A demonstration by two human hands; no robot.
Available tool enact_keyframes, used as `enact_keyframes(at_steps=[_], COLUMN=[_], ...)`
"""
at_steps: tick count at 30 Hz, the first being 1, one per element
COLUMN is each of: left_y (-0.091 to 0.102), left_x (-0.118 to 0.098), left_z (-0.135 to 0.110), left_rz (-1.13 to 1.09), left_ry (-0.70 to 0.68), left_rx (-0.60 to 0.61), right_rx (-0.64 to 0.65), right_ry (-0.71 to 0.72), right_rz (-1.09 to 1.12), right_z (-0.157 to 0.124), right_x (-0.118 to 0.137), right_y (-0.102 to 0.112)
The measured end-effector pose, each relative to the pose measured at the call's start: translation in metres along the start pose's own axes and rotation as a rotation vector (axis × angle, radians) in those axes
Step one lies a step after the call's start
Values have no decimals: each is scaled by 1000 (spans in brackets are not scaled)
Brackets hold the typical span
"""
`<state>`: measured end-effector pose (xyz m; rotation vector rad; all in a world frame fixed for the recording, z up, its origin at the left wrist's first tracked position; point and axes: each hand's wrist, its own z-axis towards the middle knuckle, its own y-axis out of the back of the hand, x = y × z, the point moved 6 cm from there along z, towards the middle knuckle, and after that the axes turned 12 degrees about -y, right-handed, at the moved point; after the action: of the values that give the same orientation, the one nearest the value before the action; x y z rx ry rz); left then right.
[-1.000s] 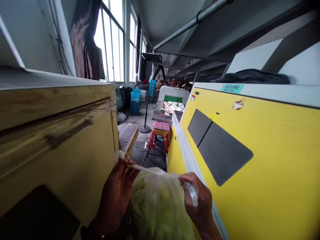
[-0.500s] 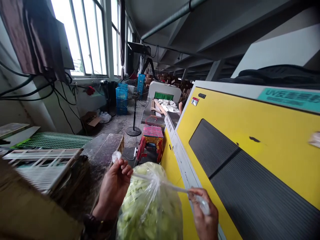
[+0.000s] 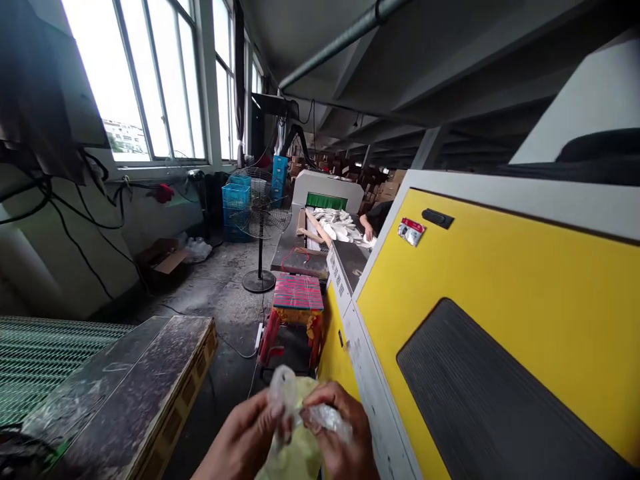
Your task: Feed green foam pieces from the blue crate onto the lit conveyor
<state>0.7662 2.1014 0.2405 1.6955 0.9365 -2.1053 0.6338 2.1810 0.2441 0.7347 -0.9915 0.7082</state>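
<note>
A clear plastic bag [image 3: 295, 457] with pale yellow-green contents hangs or stands low in the middle of the view; what fills it I cannot make out. My left hand [image 3: 250, 430] is closed on the bag's twisted top, and a loop of clear plastic sticks up above its fingers. Close beside it, my right hand [image 3: 345, 430] grips another gathered end of the same plastic, crumpled over the fingers. Both hands nearly meet over the bag and hide much of it.
A yellow and grey machine [image 3: 475, 253] runs along the right. Ahead stand a red stool [image 3: 299, 292], a floor fan [image 3: 260, 217] and blue crates [image 3: 236, 207]. A long dark-topped bench [image 3: 150, 380] lies left. Beyond, a co-worker's hand [image 3: 369, 230] touches white pieces [image 3: 335, 223].
My hands have come together over the bag, where before they were apart, pulling its tied ends to either side. The view has moved forward, and the stool is nearer.
</note>
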Motion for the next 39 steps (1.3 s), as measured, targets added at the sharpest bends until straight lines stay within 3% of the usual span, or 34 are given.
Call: enact_keyframes(at_steps=[3,6,10,12,15,17,20,24,28,34,39], left_y=[10,5,3,17,60,90,117,120,129,140,147], left_x=[3,2,-1,-5,-16,-21,-29,-32,-32,-56,-46], left_z=[50,99,165,200,248,275,306,337,374,445,512], left_rz=[-131,-153,-195,-202,-152,-50,324,982,1366,1416,1276], left_ry=[-42,-95,-121,-144,-212,-216,-295,-505,-458,-474,-518], left_rx=[-171,-128,-11,12,-33,-26,115,401,577,636,645], right_rx=[70,79,-6,-72,-194,-253,-270,-258,-272,-309,-345], right_ry=[-162,-142,-135,-217,-362,-412,-412,-418,-467,-389,-410], right_rz=[133,124,32,54,205,328,401,401,502,576,680], right_z=[22,44,91,120,166,200,252,313,360,428,471], right_x=[-41,-71,-91,-101,-115,-119,-112,-109,-125,-145,-189], right_y=[-17,-29,-21,-12,-1,2,-3,-16,-22,-4,14])
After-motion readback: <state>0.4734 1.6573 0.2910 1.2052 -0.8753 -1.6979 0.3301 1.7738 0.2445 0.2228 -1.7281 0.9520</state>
